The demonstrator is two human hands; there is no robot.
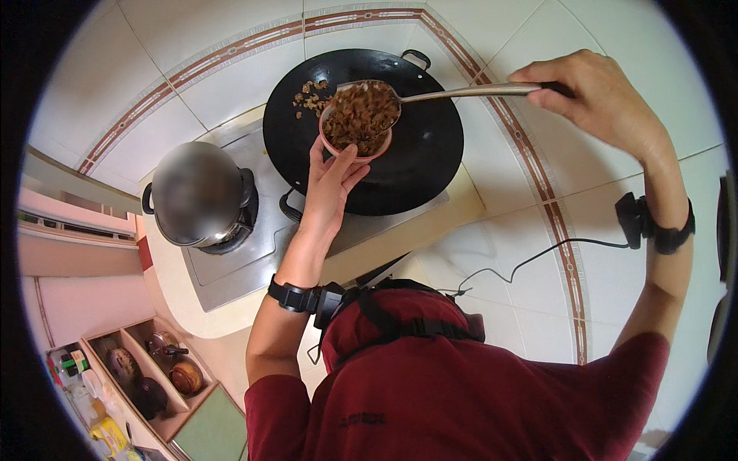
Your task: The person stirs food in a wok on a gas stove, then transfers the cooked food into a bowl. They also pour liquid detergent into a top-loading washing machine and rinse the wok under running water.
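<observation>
In my left hand is a small bowl with a red rim, held over a black wok. Brown chopped food fills the bowl. My right hand, up at the right, grips the dark-ended handle of a metal spatula. The spatula's head is heaped with the same brown food and lies over the bowl. Some loose bits of food rest on the wok's upper left wall.
A lidded metal pot stands on the other burner of the steel gas stove, left of the wok. Tiled walls rise behind and to the right. Shelves at lower left hold pots and packages. A black cable hangs from the right wrist strap.
</observation>
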